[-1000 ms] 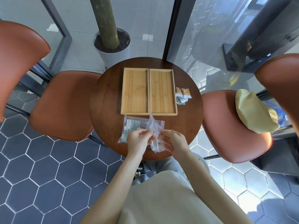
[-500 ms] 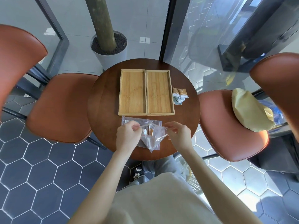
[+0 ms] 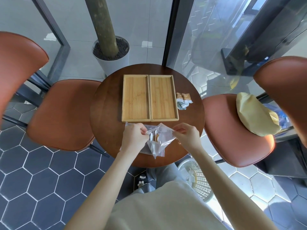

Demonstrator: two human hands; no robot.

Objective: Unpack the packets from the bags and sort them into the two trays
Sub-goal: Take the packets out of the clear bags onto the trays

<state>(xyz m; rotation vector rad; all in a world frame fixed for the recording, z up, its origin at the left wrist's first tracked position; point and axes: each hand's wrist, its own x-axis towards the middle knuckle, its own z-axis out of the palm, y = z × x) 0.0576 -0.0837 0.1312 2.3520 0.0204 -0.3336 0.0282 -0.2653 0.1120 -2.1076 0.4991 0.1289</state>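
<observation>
Two bamboo trays stand side by side on the round wooden table (image 3: pixel 106 110): the left tray (image 3: pixel 135 97) and the right tray (image 3: pixel 163 97), both with nothing in them. Just below them my left hand (image 3: pixel 133 138) and my right hand (image 3: pixel 186 136) pinch the two sides of the mouth of a clear plastic bag (image 3: pixel 163 138), stretched between them. Brown and white packets (image 3: pixel 155 138) show inside it. A second clear bag (image 3: pixel 128 126) lies flat underneath, mostly hidden. A few loose packets (image 3: pixel 183 99) lie right of the trays.
Orange chairs stand left (image 3: pixel 61 113) and right (image 3: pixel 232 130) of the table; the right one carries a yellow bag (image 3: pixel 254 113). A potted tree trunk (image 3: pixel 110 52) is behind the table. A white basket (image 3: pixel 198 178) sits on the floor by my legs.
My hands have moved apart and up toward the trays, pulling the bag's mouth wide. The packets inside now show between my hands.
</observation>
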